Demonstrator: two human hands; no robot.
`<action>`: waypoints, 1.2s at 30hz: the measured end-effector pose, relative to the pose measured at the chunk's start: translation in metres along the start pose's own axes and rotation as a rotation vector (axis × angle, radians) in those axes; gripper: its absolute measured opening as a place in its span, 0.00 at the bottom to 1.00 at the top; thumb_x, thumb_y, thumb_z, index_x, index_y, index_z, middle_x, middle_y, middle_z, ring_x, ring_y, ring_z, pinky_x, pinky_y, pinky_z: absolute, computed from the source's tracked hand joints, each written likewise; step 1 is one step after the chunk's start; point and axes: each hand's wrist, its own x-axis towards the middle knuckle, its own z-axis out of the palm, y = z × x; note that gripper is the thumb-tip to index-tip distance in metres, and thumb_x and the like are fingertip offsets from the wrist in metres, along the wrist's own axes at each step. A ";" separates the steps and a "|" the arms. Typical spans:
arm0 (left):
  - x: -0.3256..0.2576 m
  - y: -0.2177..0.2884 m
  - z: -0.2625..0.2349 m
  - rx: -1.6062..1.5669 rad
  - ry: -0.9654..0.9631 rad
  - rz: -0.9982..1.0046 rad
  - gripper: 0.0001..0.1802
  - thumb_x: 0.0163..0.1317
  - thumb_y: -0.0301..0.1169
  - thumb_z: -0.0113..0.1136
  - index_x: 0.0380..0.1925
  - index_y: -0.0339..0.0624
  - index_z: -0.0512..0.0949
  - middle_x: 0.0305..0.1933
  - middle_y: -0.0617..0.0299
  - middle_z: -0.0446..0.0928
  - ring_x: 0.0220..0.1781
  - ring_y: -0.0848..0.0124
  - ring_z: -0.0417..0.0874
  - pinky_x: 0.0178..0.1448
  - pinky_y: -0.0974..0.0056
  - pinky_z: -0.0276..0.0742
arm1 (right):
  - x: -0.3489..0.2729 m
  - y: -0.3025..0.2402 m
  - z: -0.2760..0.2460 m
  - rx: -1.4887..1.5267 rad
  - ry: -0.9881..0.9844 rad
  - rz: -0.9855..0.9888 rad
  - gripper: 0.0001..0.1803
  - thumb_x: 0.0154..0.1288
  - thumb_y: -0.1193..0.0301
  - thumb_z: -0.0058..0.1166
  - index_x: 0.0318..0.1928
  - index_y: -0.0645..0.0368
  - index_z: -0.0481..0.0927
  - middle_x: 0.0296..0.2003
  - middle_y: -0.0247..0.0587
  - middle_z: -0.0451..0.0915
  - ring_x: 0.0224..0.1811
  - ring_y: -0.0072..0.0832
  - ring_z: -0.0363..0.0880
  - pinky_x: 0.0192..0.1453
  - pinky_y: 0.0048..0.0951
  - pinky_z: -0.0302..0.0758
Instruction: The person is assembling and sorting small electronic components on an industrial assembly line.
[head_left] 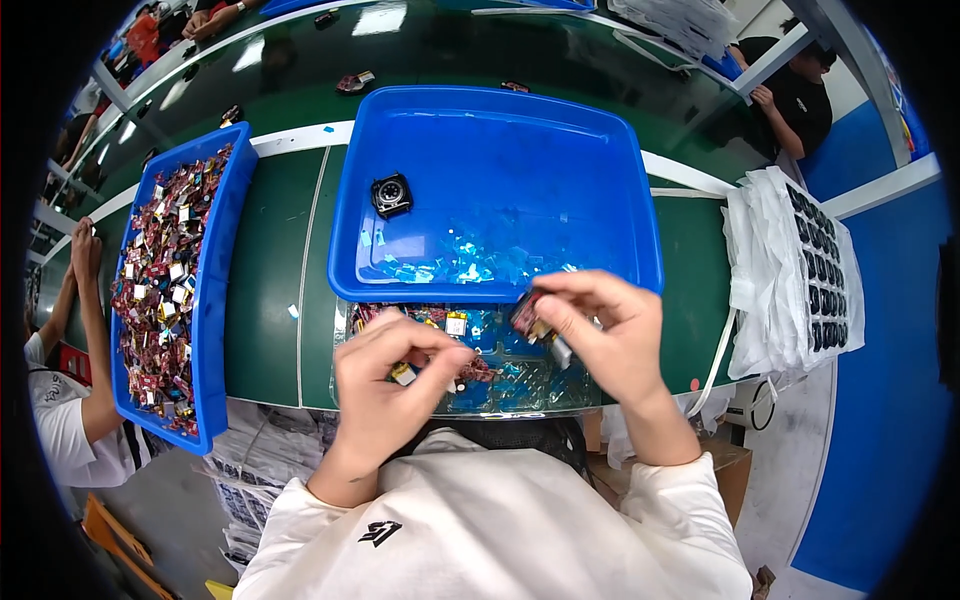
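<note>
Now, right hand (610,335): pinches a small red part (530,315), lifted close to see.
Left hand (395,375): fingertips grasp a tiny piece (404,374) above the clear tray (520,385).
Blue bin (495,190): sits just behind, within easy reach.

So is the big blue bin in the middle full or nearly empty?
Nearly empty: the blue bin holds one small black part and scattered clear film scraps; its floor is mostly bare.

Your right hand (600,335) pinches a small part (530,315) with a dark red, glossy face and a dull metal end. The big blue bin (620,200) ahead of you is smooth moulded plastic, littered with shiny clear film scraps (470,262). A black, matt square module (391,194) sits inside. The belt (270,300) looks like dark green, slightly sheened rubber. Your sleeves (500,520) are soft, matt white cloth; at right, thin white bags (770,260) look crinkled.
</note>
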 end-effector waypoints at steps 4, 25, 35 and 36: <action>0.007 -0.016 -0.043 0.566 0.349 0.037 0.04 0.51 0.22 0.66 0.29 0.36 0.82 0.29 0.60 0.79 0.33 0.69 0.75 0.37 0.67 0.69 | 0.066 0.003 -0.045 0.029 0.227 -0.086 0.09 0.61 0.76 0.58 0.42 0.68 0.80 0.33 0.40 0.83 0.34 0.21 0.81 0.40 0.21 0.76; -0.088 -0.031 -0.113 0.759 0.039 0.150 0.12 0.37 0.23 0.70 0.27 0.46 0.84 0.40 0.60 0.79 0.41 0.60 0.71 0.42 0.61 0.68 | 0.224 0.132 -0.207 -0.683 1.025 0.326 0.17 0.47 0.58 0.60 0.30 0.59 0.85 0.34 0.46 0.84 0.41 0.41 0.82 0.50 0.36 0.75; -0.007 -0.009 -0.017 0.499 -0.110 0.323 0.06 0.41 0.21 0.68 0.20 0.43 0.81 0.30 0.66 0.78 0.34 0.65 0.73 0.40 0.62 0.66 | 0.196 0.113 -0.198 -0.463 0.967 0.015 0.17 0.52 0.61 0.60 0.39 0.59 0.83 0.39 0.40 0.82 0.38 0.30 0.80 0.47 0.30 0.74; -0.004 -0.008 -0.015 0.534 -0.144 0.342 0.06 0.42 0.24 0.69 0.21 0.44 0.80 0.32 0.67 0.78 0.35 0.65 0.73 0.40 0.62 0.66 | 0.184 0.096 -0.187 -0.189 0.820 -0.131 0.15 0.55 0.64 0.60 0.39 0.61 0.82 0.38 0.39 0.82 0.38 0.26 0.79 0.45 0.25 0.73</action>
